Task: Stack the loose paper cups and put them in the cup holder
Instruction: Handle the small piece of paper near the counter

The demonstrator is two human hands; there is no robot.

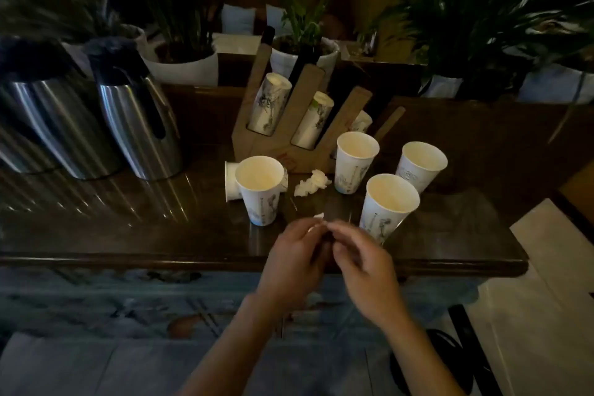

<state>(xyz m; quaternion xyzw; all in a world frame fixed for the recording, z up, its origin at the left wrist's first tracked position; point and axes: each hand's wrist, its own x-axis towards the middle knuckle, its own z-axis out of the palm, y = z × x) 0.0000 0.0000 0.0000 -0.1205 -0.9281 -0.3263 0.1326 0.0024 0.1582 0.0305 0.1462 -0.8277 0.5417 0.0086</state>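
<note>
Both hands meet over the near edge of the dark wooden table (128, 235), fingertips pinched together on a small white scrap (316, 219) whose nature is too blurred to tell; the left hand (294, 262) curls its fingers inward from the left, and the right hand (363, 264) mirrors it, knuckles up, with both forearms reaching up from the bottom of the view. Four loose paper cups stand upright and apart on the table: one at left (260, 190), one nearest the right hand (387, 206), one at centre (353, 164) and one at far right (418, 167). A fifth cup (231, 182) lies on its side behind the left one. A crumpled tissue (311, 182) sits between them. The wooden cup holder (299, 125) stands behind, holding stacked cups (268, 103) in its slots, beside steel thermos jugs (138, 119).
</note>
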